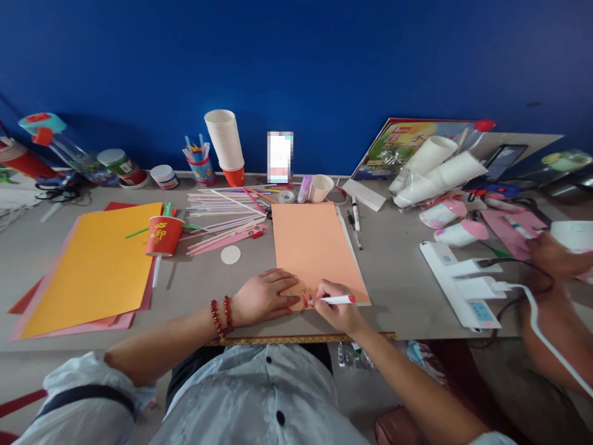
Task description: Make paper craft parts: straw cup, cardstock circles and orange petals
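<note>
- Orange paper point(312, 241): left hand point(266, 295) flat at 8 o'clock; light pressure could let it skid.
- Right hand point(341, 315) pinches marker point(337, 300); dragging may smear ink point(304, 300).

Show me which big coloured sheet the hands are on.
The peach sheet in the middle: the left hand rests on it, the right hand holds a marker to it. The yellow sheet and those beneath lie farther left.

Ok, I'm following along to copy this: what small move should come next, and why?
Probably a short stroke with the white pen at the red marks: the right hand holds it with its tip close to them, and the left hand lies on the peach sheet beside them, which should help steady it.
</note>
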Available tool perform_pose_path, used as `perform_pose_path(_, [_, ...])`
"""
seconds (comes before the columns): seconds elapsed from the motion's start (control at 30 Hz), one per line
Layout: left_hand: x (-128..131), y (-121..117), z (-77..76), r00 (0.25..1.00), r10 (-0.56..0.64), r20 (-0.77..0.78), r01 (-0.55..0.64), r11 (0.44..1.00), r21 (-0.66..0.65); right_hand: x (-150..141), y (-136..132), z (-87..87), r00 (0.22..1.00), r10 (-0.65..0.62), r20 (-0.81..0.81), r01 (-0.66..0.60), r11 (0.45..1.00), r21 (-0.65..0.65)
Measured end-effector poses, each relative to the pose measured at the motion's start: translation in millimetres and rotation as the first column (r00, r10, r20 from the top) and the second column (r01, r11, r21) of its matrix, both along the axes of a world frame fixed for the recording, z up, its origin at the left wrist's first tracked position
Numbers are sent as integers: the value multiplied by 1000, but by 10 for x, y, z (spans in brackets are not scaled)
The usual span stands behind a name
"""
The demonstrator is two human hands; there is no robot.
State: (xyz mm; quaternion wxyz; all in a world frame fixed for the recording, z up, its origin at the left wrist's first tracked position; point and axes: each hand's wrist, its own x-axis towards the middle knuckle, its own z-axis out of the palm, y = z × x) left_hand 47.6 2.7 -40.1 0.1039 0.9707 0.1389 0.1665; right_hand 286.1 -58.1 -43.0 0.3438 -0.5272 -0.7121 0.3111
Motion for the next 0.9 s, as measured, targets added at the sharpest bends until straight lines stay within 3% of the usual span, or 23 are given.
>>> perform_pose_path(0.53, [-3, -2, -13, 1000, 2, 26, -1, 1000, -17, 1, -3, 13, 1000, 7, -16, -7, 1000, -3])
perform_pose_path(0.7, [-6, -3, -11, 1000, -1, 24, 1, 1000, -21, 0, -8, 24, 980, -94, -174, 87, 995, -45])
perform_pose_path(0.9, [-4, 0, -9, 1000, -9, 12, 9, 1000, -11, -3, -1, 20, 986, -102, -133, 95, 994, -60])
